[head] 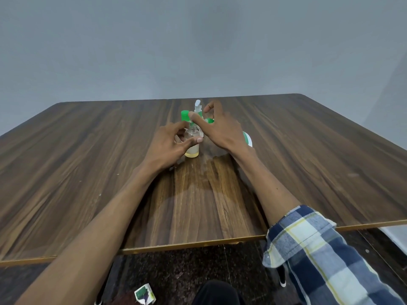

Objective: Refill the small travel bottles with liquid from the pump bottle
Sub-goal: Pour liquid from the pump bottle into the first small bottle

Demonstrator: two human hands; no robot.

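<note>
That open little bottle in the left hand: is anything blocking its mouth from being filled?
Nothing sits on the open bottle mouth; its cap is off. The left hand grips its body, and the right hand reaches past it toward the pump bottle just behind.

Pump bottle [197, 107] behind travel bottle [192, 143]

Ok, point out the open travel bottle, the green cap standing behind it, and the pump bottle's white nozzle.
open travel bottle [192, 148], head view, on its lower clear body above the yellowish liquid.
green cap [184, 115], head view, on its side wall.
pump nozzle [197, 103], head view, on the white pump head.
</note>
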